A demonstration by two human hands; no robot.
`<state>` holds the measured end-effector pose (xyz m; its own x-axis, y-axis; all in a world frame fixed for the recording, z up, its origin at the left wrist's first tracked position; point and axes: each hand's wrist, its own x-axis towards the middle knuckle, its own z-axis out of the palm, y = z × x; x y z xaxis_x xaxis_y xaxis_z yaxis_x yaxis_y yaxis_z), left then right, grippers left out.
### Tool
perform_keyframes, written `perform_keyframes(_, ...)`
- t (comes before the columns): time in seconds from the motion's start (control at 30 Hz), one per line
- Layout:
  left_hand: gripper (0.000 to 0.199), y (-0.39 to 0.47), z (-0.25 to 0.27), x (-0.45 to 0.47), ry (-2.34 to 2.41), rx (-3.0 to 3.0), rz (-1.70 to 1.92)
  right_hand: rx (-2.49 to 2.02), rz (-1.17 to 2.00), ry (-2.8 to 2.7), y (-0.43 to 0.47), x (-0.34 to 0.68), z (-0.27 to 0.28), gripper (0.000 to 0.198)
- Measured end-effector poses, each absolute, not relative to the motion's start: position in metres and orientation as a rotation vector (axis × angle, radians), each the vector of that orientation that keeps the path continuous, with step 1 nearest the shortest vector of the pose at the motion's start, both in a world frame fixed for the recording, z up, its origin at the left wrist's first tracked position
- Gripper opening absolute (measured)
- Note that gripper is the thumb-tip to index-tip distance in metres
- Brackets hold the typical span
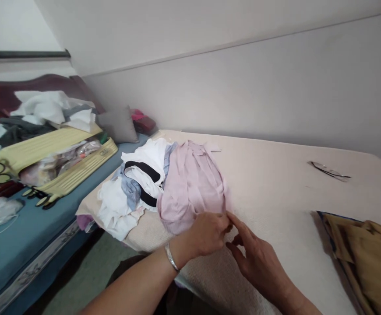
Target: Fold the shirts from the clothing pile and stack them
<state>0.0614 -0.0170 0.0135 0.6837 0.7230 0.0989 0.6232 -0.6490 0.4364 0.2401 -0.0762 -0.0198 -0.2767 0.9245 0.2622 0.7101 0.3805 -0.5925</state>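
Observation:
A pale pink knit garment lies spread in soft folds on the cream-covered surface. My left hand, with a silver bangle at its wrist, is closed on the near right edge of this garment. Beside it, my right hand has its thumb and forefinger apart. The right forefinger's tip touches the garment's edge close to my left fingers, and I see nothing gripped in that hand. To the left, partly under the pink garment, are rumpled white clothes with a black band and some light blue cloth.
Brown folded clothing lies at the right, with eyeglasses farther back. At the left, an open yellow suitcase rests on a blue bed, with clothes piled behind it. A grey cushion leans by the wall.

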Motion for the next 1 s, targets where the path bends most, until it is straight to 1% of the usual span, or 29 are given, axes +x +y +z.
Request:
perform_keyframes(0.1, 0.013, -0.020, 0.014, 0.066, 0.992, 2.419, 0.427, -1.414, 0.496, -2.061, -0.074, 0.244, -0.022, 0.061)
perform_keyframes(0.13, 0.013, -0.020, 0.014, 0.067, 0.971, 2.398, 0.442, -1.421, 0.503, -2.059, -0.073, 0.245, -0.022, 0.055)
perform_keyframes(0.23, 0.016, -0.013, 0.018, 0.064, 0.894, 2.377, 0.396, -1.471, 0.509, -2.109, -0.070, 0.247, -0.019, 0.024)
perform_keyframes(0.27, 0.016, -0.008, 0.019, 0.059, 0.911, 2.391, 0.325, -1.502, 0.500, -2.141, -0.069, 0.248, -0.019, 0.021)
perform_keyframes(0.33, 0.017, 0.006, 0.024, 0.040, 1.137, 2.438, 0.105, -1.578, 0.466, -2.203, -0.069, 0.249, -0.020, 0.025)
perform_keyframes(0.4, 0.017, 0.023, 0.029, 0.016, 1.559, 2.430, -0.098, -1.647, 0.432, -2.248, -0.069, 0.250, -0.023, 0.025)
perform_keyframes(0.47, 0.025, 0.036, 0.033, -0.008, 1.782, 2.388, -0.131, -1.683, 0.413, -2.284, -0.070, 0.250, -0.026, 0.022)
perform_keyframes(0.6, 0.049, 0.046, 0.032, -0.027, 1.716, 2.442, -0.123, -1.711, 0.437, -2.367, -0.071, 0.246, -0.028, 0.025)
perform_keyframes(0.67, 0.057, 0.045, 0.026, -0.026, 1.664, 2.485, -0.180, -1.717, 0.461, -2.384, -0.070, 0.245, -0.027, 0.026)
perform_keyframes(0.7, 0.056, 0.044, 0.023, -0.024, 1.654, 2.492, -0.210, -1.718, 0.465, -2.383, -0.070, 0.245, -0.026, 0.026)
perform_keyframes(0.8, 0.046, 0.045, 0.014, -0.020, 1.623, 2.500, -0.227, -1.718, 0.446, -2.364, -0.068, 0.247, -0.026, 0.025)
perform_keyframes(0.9, 0.033, 0.049, 0.011, -0.019, 1.580, 2.572, -0.192, -1.701, 0.449, -2.340, -0.066, 0.250, -0.028, 0.024)
perform_keyframes(1.0, 0.028, 0.053, 0.017, -0.018, 1.628, 2.591, -0.099, -1.674, 0.525, -2.261, -0.065, 0.252, -0.029, 0.025)
